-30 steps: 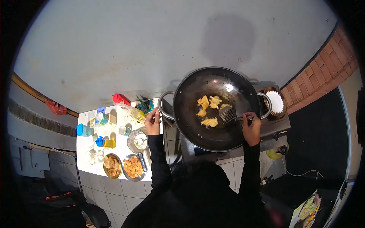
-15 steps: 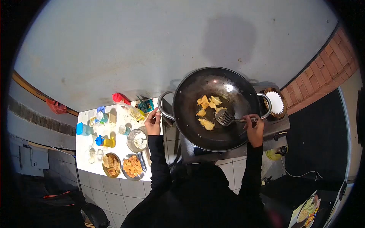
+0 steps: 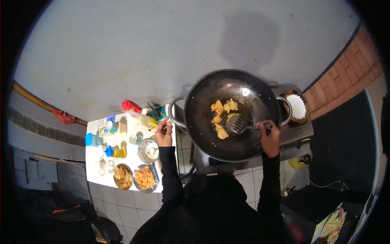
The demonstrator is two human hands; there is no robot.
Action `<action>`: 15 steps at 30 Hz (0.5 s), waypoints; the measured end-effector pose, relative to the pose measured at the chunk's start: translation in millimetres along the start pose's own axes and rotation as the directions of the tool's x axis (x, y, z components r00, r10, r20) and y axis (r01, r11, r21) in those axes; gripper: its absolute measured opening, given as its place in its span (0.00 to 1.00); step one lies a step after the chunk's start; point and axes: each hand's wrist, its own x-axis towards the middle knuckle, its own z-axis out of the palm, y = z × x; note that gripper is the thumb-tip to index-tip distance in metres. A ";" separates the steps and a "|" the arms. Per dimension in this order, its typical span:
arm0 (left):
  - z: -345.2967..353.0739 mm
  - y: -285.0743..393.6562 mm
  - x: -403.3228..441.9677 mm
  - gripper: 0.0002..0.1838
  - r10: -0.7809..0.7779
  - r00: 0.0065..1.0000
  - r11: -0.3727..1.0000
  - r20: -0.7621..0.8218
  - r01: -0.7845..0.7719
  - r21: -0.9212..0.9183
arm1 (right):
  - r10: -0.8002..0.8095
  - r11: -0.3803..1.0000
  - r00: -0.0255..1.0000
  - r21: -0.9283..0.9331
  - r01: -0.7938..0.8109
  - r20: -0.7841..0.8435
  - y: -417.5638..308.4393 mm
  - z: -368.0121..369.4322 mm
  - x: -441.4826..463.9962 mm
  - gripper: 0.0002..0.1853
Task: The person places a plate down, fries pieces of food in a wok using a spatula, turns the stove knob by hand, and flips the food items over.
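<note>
A large dark wok with two metal loop handles holds several golden fried pieces in shallow oil. My right hand is closed around the handle of a slotted spatula, over the wok's right side. The spatula's slotted head lies in the wok, against the pieces at the right of the group. Close to the left loop handle, my left hand is raised with its fingers loosely apart and nothing visible in them.
On the white table at left stand a bowl of white batter, a plate of orange-brown pieces, a browned-food bowl, a blue-capped oil bottle and a red bottle. A paper-lined basket stands right of the wok.
The spatula head has shifted slightly left and up, and its slots now face more toward me. Pieces beside it have moved closer together. My left hand stays near the wok's left handle.
</note>
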 end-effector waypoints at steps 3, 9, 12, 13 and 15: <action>1.1 0.3 2.2 0.18 0.033 0.999 0.999 -0.007 -0.033 0.017 | 0.046 0.999 0.996 -0.024 -0.044 0.073 -5.9 -13.0 -2.5 0.06; 5.0 4.1 17.9 0.14 0.183 0.981 0.955 -0.069 -0.161 0.250 | -0.013 1.000 1.000 0.008 0.013 0.006 9.2 -20.1 14.0 0.04; 8.0 15.9 17.7 0.15 0.275 0.959 0.908 -0.069 -0.235 0.347 | -0.051 0.997 0.989 0.068 0.042 0.139 14.8 -17.2 17.4 0.02; 7.9 18.2 18.3 0.15 0.279 0.957 0.905 -0.085 -0.232 0.358 | -0.062 0.996 0.984 0.070 0.050 0.169 17.2 -22.5 18.4 0.02; 8.1 20.9 16.8 0.16 0.273 0.957 0.889 -0.096 -0.213 0.405 | -0.079 0.995 0.972 0.076 0.064 0.221 13.6 -36.9 25.7 0.02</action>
